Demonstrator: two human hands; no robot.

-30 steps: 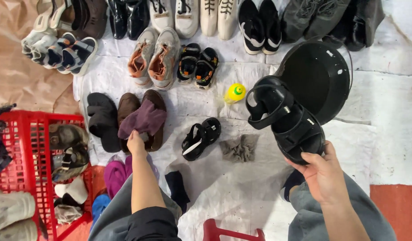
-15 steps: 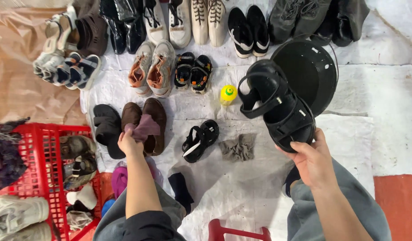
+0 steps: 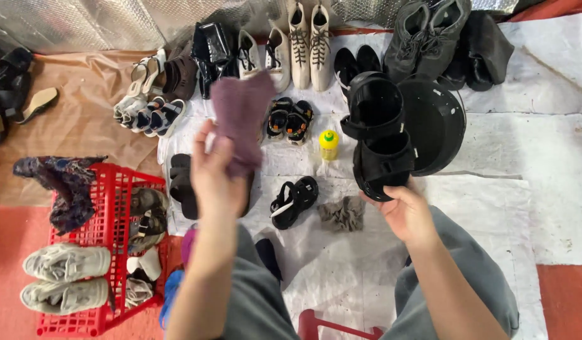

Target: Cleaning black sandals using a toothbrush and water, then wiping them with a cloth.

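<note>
- Surface: a white sheet point(image 3: 492, 208) spread on the floor, wrinkled; brown paper point(image 3: 83, 126) along its left edge, red floor showing at the near left and near right corners.
- Far edge of the sheet: a row of shoes, among them a pair of cream lace-up boots point(image 3: 307, 41) and dark grey trainers point(image 3: 423, 34). Shiny silver wrap behind the row.
- Left edge: a red plastic basket point(image 3: 96, 252) with shoes in it; a pair of pale trainers point(image 3: 67, 277) sits at its near left end, a dark patterned cloth point(image 3: 61, 186) draped over its far left corner.
- Left hand point(image 3: 212, 179): raised above the sheet, grip closed on the lower end of a purple cloth point(image 3: 240, 119), which stands up and away from the person.
- Right hand point(image 3: 404, 211): grip closed around the near end of a black sandal point(image 3: 379, 135), held clear of the sheet. Its long axis runs near to far; the held end is nearest the person. Which end is the toe, I cannot tell.
- A black round lid point(image 3: 439, 126) lies just right of the sandal.
- Mid-sheet: a small black sandal point(image 3: 294, 201), a grey rag point(image 3: 341, 214), a yellow bottle point(image 3: 329, 145).
</note>
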